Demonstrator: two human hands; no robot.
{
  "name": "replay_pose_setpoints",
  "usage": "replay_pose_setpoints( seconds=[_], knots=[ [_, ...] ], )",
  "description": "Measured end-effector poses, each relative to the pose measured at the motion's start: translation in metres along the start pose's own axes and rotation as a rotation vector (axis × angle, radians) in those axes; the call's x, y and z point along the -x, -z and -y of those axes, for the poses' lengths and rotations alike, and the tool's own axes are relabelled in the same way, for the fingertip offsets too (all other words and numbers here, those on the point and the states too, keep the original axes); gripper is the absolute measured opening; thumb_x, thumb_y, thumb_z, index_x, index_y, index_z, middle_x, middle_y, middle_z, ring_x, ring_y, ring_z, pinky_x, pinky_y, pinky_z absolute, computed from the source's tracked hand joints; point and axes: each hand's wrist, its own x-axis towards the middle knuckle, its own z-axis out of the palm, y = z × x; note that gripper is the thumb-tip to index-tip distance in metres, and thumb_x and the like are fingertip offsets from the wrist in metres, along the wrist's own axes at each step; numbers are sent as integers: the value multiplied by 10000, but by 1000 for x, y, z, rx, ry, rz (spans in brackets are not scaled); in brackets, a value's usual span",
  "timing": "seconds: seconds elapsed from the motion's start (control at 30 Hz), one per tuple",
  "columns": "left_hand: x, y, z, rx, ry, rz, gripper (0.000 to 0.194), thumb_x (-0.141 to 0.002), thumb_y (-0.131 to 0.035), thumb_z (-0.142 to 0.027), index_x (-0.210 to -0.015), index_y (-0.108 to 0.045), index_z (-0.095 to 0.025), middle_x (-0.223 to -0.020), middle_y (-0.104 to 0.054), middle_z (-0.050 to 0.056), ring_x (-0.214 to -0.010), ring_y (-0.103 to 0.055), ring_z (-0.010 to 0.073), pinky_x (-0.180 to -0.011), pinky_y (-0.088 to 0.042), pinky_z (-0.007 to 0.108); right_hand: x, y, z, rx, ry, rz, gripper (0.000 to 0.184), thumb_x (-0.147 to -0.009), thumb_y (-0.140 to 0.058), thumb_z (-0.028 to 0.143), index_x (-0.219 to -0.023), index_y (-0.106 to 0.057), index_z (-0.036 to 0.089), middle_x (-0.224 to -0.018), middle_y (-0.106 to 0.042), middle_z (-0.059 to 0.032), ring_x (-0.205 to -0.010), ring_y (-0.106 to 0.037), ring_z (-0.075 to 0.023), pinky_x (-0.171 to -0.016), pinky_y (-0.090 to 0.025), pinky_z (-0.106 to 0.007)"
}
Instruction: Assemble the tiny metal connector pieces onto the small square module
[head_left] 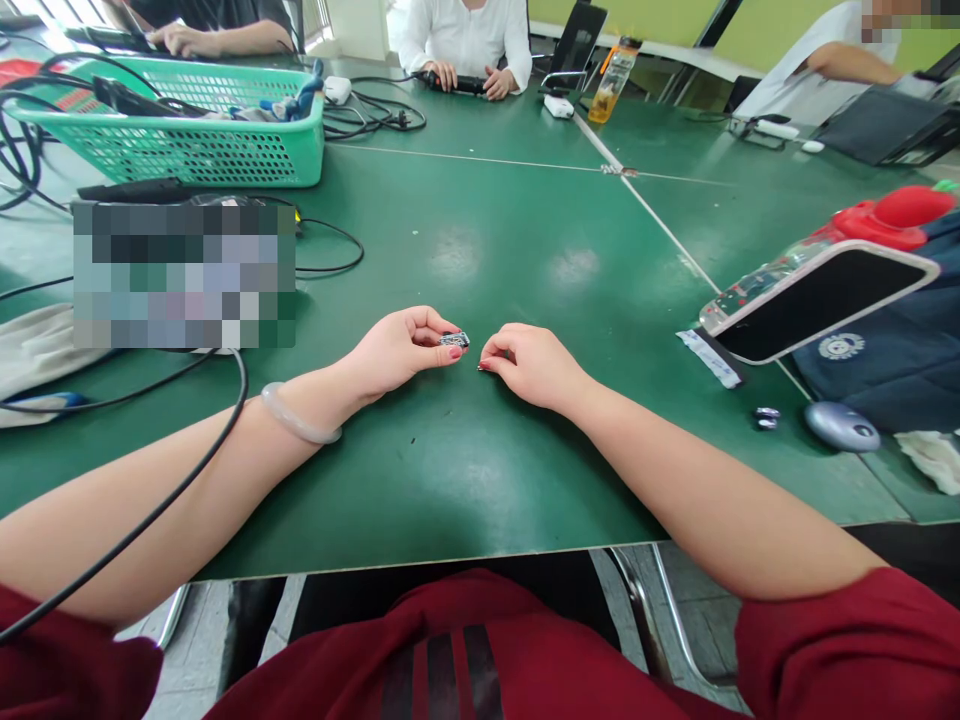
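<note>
The small piece (pixel 454 340) is best steadied, pinched by the left hand (pixel 399 350); the right hand (pixel 534 366) is closed, contents unclear

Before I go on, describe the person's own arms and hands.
Short, dark red sleeves cover the upper arms, leaving both forearms uncovered. The left hand and right hand wear no gloves. Visible nails are painted red. A pale, smooth bangle circles the left forearm; the right wrist has none.
</note>
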Motion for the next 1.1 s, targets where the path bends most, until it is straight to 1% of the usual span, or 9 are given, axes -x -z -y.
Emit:
replay_pose_setpoints(
  seconds=[0.2, 0.33, 0.43, 0.5, 0.63, 0.77, 0.87, 1.0, 1.1],
  knots=[
    [0, 0, 0, -35, 8, -17, 335, -632, -810, -298, -878, -638, -150, -789, -704, 28, -768, -647, 146, -780, -487, 312, -3, -1, -1, -23, -18, -30, 147, -857, -585, 238, -780, -704, 201, -763, -611, -9, -691, -510, -120, -646, -360, -254],
    [0, 0, -1, -31, 2, -3, 324, -636, -806, -293, -873, -634, -155, -798, -705, 31, -792, -651, 151, -779, -487, 308, 2, 3, 1, -20, 29, 25, 135, -842, -620, 291, -762, -680, 200, -760, -613, -2, -688, -514, -115, -636, -358, -250],
    [0, -1, -2, -53, 11, 9, 310, -639, -802, -283, -862, -631, -152, -773, -692, 24, -766, -641, 142, -746, -483, 294, 4, 7, -1, 2, 41, 50, 67, -811, -647, 223, -751, -662, 197, -782, -623, 5, -692, -518, -107, -652, -369, -244],
    [0, -1, -3, -96, 20, 24, 301, -645, -796, -278, -862, -631, -150, -740, -674, 15, -722, -625, 129, -707, -475, 281, 4, 11, -5, 30, 6, 28, 39, -811, -638, 192, -781, -662, 201, -803, -635, 7, -694, -520, -109, -662, -376, -248],
    [0, 0, -2, -186, 32, 46, 319, -643, -793, -286, -884, -630, -155, -720, -657, 12, -659, -593, 122, -633, -450, 274, 1, 15, -11, 128, -86, 1, 48, -823, -631, 230, -807, -672, 209, -841, -649, -8, -732, -538, -135, -643, -370, -268],
    [-1, 0, 0, -228, 27, 51, 343, -631, -799, -312, -889, -632, -160, -723, -657, 20, -645, -589, 133, -613, -446, 286, 1, 12, -11, 194, -59, 13, 137, -854, -574, 202, -757, -671, 211, -849, -644, -19, -772, -552, -153, -648, -366, -281],
    [-1, -1, 0, -232, 11, 47, 342, -618, -806, -311, -873, -635, -160, -695, -649, 13, -628, -584, 133, -593, -437, 281, 1, 10, -9, 222, -40, -5, 144, -857, -562, 191, -759, -666, 206, -854, -641, -25, -765, -553, -158, -635, -359, -288],
    [-1, -2, 0, -238, 11, 45, 347, -603, -813, -307, -864, -639, -158, -702, -662, 19, -639, -595, 138, -608, -448, 287, 3, 11, -6, 222, -57, -66, 165, -868, -538, 170, -762, -661, 196, -853, -637, -31, -765, -557, -159, -630, -360, -291],
    [-1, -2, -1, -251, 15, 41, 346, -602, -812, -311, -860, -640, -158, -715, -673, 24, -658, -608, 146, -620, -458, 291, 4, 11, -4, 215, -46, -71, 127, -869, -560, 197, -804, -669, 199, -890, -643, -31, -788, -565, -162, -635, -365, -291]
  ],
)
